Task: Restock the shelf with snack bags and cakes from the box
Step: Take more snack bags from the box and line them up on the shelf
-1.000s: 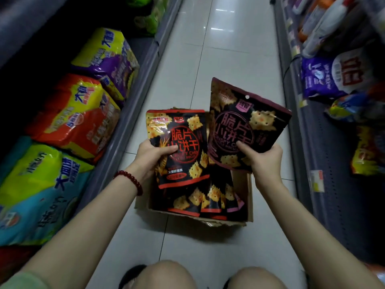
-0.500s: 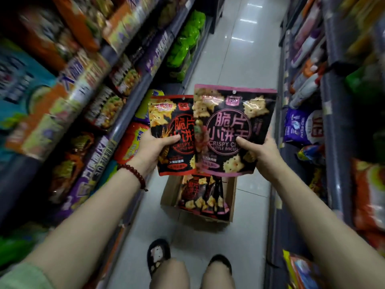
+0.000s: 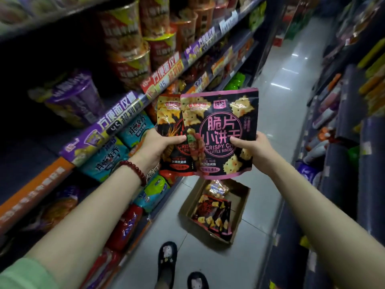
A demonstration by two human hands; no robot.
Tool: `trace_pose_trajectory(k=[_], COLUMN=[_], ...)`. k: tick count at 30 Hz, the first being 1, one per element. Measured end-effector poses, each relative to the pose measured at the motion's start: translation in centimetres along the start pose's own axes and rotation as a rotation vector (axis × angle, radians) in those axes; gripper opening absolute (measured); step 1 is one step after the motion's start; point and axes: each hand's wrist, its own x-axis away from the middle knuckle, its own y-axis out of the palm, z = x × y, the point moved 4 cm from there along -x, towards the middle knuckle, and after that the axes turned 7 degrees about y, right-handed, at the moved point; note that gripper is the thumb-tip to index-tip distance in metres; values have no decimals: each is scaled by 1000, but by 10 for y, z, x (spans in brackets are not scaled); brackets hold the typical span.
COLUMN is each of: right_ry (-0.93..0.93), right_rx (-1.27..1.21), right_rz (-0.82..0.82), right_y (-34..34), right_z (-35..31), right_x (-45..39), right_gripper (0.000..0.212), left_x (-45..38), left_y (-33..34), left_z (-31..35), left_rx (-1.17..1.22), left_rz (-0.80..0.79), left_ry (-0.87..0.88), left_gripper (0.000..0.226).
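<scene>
I hold two black biscuit bags up in front of the left shelf. My left hand [image 3: 158, 148] grips the red-trimmed bag [image 3: 168, 124] by its left edge. My right hand [image 3: 253, 149] grips the pink-trimmed bag [image 3: 220, 130], which overlaps the red one on its right side. Below them on the floor stands an open cardboard box [image 3: 187, 207] with more black biscuit bags [image 3: 212, 213] inside. The left shelf [image 3: 116, 119] runs along the aisle with purple and orange price strips.
Instant noodle cups [image 3: 129, 49] fill the upper left shelf. Teal, green and red snack bags [image 3: 108, 157] lie on the lower levels. A second shelf [image 3: 350, 142] with bottles and bags lines the right side. The tiled aisle floor [image 3: 277, 105] runs ahead. My slippered feet [image 3: 166, 259] stand by the box.
I have stood up from the box, and both hands have lifted the two bags higher. The pink bag now overlaps the red one more, and the view has swung to the upper left shelves.
</scene>
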Motion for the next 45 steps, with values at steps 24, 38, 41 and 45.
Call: trace_pose_trajectory(k=[24,38,41,45], right_ry=[-295,-427,-492,-589], right_rx=[19,72,51,16], right_rz=[-591,-937,-951,-909], right_y=[264,462,488,513], right_z=[-173,-219,-236,-258], right_x=[90,176,189,199], right_gripper=[29,28,27,29], left_x=[268,443,464,478], left_y=[-226,-356,-375,-400], left_z=[174,222,236,255], left_rx=[202,43,3,-21], left_rz=[656,1005,1044,1064], left_ry=[395,588,622,650], left_gripper=[52,43,37,38])
